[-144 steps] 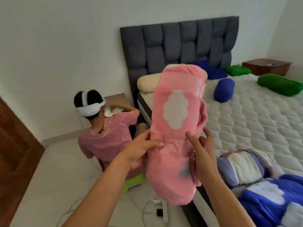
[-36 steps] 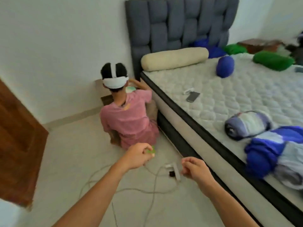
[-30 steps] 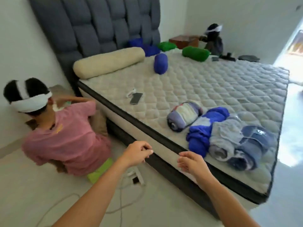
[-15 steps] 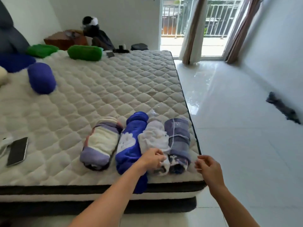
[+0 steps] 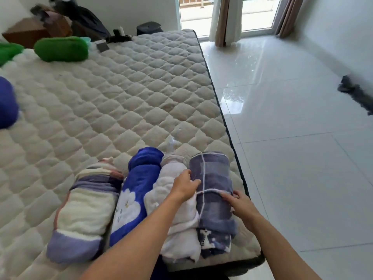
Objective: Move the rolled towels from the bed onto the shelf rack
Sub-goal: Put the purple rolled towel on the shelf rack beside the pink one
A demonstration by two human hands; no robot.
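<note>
Several rolled towels lie side by side at the near corner of the bed (image 5: 125, 102): a striped purple and cream one (image 5: 84, 215), a blue one with a cloud print (image 5: 137, 190), a white one (image 5: 177, 225) and a grey-purple one (image 5: 214, 184) at the right end. My left hand (image 5: 184, 185) curls its fingers into the gap between the white and grey-purple rolls, against the grey-purple roll's left side. My right hand (image 5: 239, 204) grips that same roll from its right side. The shelf rack is out of sight.
A green roll (image 5: 60, 49) and a blue roll (image 5: 7, 102) lie further up the mattress. A wooden bedside table (image 5: 30, 31) and dark bags stand beyond the bed. White tiled floor (image 5: 292, 138) stretches to the right, with a dark object (image 5: 355, 93) by the wall and curtains (image 5: 224, 19) at the window.
My view swung from the floor beside the bed to its near corner. Both empty hands moved forward and closed round the grey-purple roll; the pink towel held earlier is gone from view.
</note>
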